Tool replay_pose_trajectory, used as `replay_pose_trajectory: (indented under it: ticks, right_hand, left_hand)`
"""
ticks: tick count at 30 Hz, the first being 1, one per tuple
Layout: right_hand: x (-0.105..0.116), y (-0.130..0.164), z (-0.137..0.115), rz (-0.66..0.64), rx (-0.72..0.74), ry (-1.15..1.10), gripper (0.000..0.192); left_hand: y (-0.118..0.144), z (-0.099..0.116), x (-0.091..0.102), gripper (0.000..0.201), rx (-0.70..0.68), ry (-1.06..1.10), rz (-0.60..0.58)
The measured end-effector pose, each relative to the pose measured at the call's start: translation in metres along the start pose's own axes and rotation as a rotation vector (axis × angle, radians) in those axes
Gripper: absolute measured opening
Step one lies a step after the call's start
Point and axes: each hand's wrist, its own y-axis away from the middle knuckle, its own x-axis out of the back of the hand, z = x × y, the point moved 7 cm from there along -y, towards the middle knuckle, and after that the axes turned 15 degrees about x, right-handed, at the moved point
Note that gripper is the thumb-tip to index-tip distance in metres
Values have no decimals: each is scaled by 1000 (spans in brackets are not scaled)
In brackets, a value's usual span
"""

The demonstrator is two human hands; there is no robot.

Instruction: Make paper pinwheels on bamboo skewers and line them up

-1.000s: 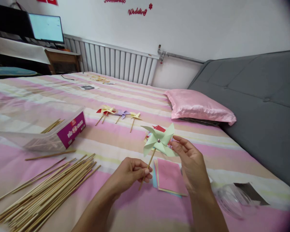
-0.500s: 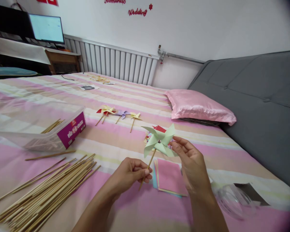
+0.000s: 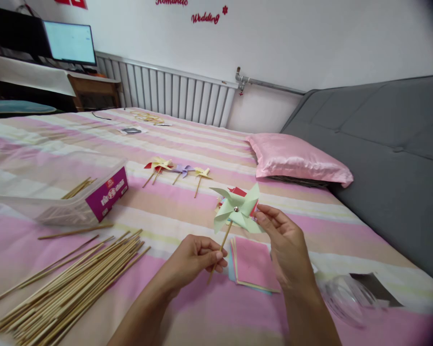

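Observation:
A pale green paper pinwheel (image 3: 237, 209) on a thin wooden stick is held up over the striped bed. My left hand (image 3: 193, 259) pinches the lower part of the stick. My right hand (image 3: 283, 242) has its fingertips on the pinwheel's right blade, just behind the paper. A silver pin sits in the wheel's centre. Under the hands lies a stack of coloured paper squares (image 3: 252, 263) with pink on top.
A heap of wooden sticks (image 3: 68, 288) lies at the front left, beside a clear plastic box (image 3: 54, 190) with a purple label. Three finished pinwheels (image 3: 180, 170) rest further back. A pink pillow (image 3: 298, 158), a grey headboard (image 3: 393, 158) and clear plastic wrap (image 3: 346, 295) are on the right.
Almost nothing differs; the pinwheel and both hands have shifted only slightly.

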Motion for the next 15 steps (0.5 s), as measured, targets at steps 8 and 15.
replay_pose_trajectory:
  ticks: [8, 15]
  right_hand:
    - [1, -1, -1, 8, 10, 2, 27]
    - [-15, 5, -2, -127, -33, -75, 33]
  left_hand:
    - [1, 2, -1, 26, -6, 3, -8]
    - [-1, -1, -3, 25, -21, -46, -24]
